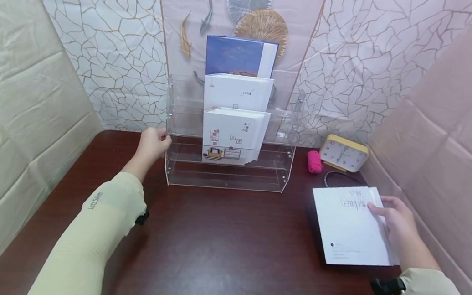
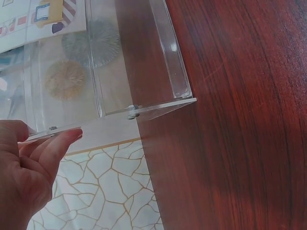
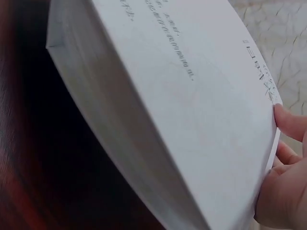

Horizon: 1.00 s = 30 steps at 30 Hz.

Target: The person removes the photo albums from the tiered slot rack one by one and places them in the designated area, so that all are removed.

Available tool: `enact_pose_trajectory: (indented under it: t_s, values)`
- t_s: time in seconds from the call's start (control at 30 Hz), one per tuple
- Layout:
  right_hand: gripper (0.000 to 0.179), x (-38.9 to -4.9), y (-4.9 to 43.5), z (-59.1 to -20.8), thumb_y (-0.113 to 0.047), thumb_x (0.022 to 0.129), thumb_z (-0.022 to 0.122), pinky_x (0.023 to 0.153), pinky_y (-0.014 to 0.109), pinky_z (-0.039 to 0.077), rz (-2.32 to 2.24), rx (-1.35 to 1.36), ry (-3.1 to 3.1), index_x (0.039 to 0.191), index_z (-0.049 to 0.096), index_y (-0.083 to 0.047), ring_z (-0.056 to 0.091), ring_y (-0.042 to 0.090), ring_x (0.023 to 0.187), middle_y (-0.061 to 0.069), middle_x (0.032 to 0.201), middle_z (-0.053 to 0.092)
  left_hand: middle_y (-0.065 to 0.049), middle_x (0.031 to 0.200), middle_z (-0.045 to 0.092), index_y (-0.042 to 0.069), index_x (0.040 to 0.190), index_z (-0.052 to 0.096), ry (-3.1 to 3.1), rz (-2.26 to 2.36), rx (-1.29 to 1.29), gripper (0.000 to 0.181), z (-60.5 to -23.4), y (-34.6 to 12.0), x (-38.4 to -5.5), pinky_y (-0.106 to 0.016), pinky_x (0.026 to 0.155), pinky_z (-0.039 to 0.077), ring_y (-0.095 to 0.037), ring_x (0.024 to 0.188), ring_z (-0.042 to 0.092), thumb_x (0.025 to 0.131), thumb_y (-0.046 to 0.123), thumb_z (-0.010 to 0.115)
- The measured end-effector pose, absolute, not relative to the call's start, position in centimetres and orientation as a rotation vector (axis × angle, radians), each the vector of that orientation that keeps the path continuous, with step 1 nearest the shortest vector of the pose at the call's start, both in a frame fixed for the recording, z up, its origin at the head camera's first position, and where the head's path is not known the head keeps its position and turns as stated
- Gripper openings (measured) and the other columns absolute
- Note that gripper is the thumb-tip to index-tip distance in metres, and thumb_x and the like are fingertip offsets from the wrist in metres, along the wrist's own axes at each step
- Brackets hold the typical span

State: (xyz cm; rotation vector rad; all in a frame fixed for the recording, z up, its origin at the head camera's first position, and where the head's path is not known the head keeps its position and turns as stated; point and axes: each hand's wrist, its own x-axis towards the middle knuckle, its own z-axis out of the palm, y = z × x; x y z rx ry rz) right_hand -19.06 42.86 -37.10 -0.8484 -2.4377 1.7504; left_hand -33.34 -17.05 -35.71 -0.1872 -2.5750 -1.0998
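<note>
My left hand (image 1: 152, 146) pinches the left side panel of a clear acrylic rack (image 1: 225, 179); the left wrist view shows thumb and fingers on either side of the panel edge (image 2: 163, 108). At the right, my right hand (image 1: 399, 223) grips a white book (image 1: 353, 229) by its right edge, thumb on the cover and fingers beneath. The right wrist view shows the page edges (image 3: 110, 96) and dark printed characters on the cover. In the rack's tiers stand a blue-covered book (image 1: 236, 56), a white book (image 1: 235, 92) behind, and another white illustrated book (image 1: 232, 138) in front.
A yellow alarm clock (image 1: 344, 153) stands at the back right beside a bright pink bundle (image 1: 314, 162). A dark cord loop (image 1: 337, 174) lies just behind the held book. Fabric-covered walls (image 1: 114, 66) enclose the dark red wooden table (image 1: 221, 247) at the back and sides.
</note>
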Motion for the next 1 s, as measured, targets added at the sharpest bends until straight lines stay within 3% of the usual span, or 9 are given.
enact_pose_trajectory:
  t_s: [0.17, 0.27, 0.63, 0.87, 1.0]
  values:
    - [0.067, -18.6, 43.9, -38.9, -0.033, 0.084, 0.069, 0.067, 0.023, 0.038, 1.697, -0.850, -2.517, 0.133, 0.036, 0.000, 0.030, 0.035, 0.116, 0.023, 0.146, 0.018, -0.020, 0.073, 0.067, -0.007, 0.111, 0.065, -2.583, -1.085, -0.180, 0.030, -35.5, -17.0, -33.3, -0.022, 0.046, 0.042, -0.007, 0.042, 0.044, 0.087, 0.003, 0.052]
    - [0.073, -18.2, 44.1, -39.8, -0.031, 0.086, 0.067, 0.072, 0.026, 0.036, 1.668, -0.804, -2.575, 0.136, 0.029, 0.006, 0.027, 0.038, 0.118, 0.026, 0.143, 0.020, -0.021, 0.078, 0.067, -0.007, 0.109, 0.067, -2.570, -1.065, -0.181, 0.028, -35.4, -17.0, -33.2, -0.023, 0.048, 0.044, -0.009, 0.046, 0.047, 0.086, 0.003, 0.052]
    - [0.084, -17.6, 45.4, -40.7, -0.047, 0.085, 0.062, 0.076, 0.036, 0.037, 1.439, -0.688, -2.915, 0.134, 0.027, 0.012, 0.032, 0.044, 0.111, 0.036, 0.133, 0.025, -0.020, 0.072, 0.066, -0.008, 0.092, 0.070, -2.545, -1.008, -0.220, 0.021, -35.7, -16.9, -33.4, -0.028, 0.052, 0.044, -0.016, 0.051, 0.048, 0.085, 0.001, 0.052]
    - [0.084, -17.4, 46.2, -41.5, -0.052, 0.089, 0.053, 0.088, 0.054, 0.035, 1.088, -0.501, -3.128, 0.128, 0.031, 0.019, 0.036, 0.049, 0.108, 0.043, 0.126, 0.029, -0.020, 0.074, 0.067, -0.008, 0.100, 0.069, -2.550, -1.033, -0.210, 0.025, -35.8, -16.8, -33.4, -0.025, 0.050, 0.045, -0.011, 0.049, 0.048, 0.085, 0.001, 0.052]
    - [0.080, -17.4, 46.1, -42.0, -0.051, 0.092, 0.048, 0.086, 0.058, 0.037, 0.836, -0.376, -3.207, 0.122, 0.035, 0.023, 0.042, 0.052, 0.104, 0.045, 0.120, 0.036, -0.019, 0.069, 0.066, -0.008, 0.099, 0.069, -2.556, -1.067, -0.201, 0.024, -35.7, -16.9, -33.4, -0.021, 0.045, 0.042, -0.007, 0.043, 0.045, 0.086, 0.001, 0.052]
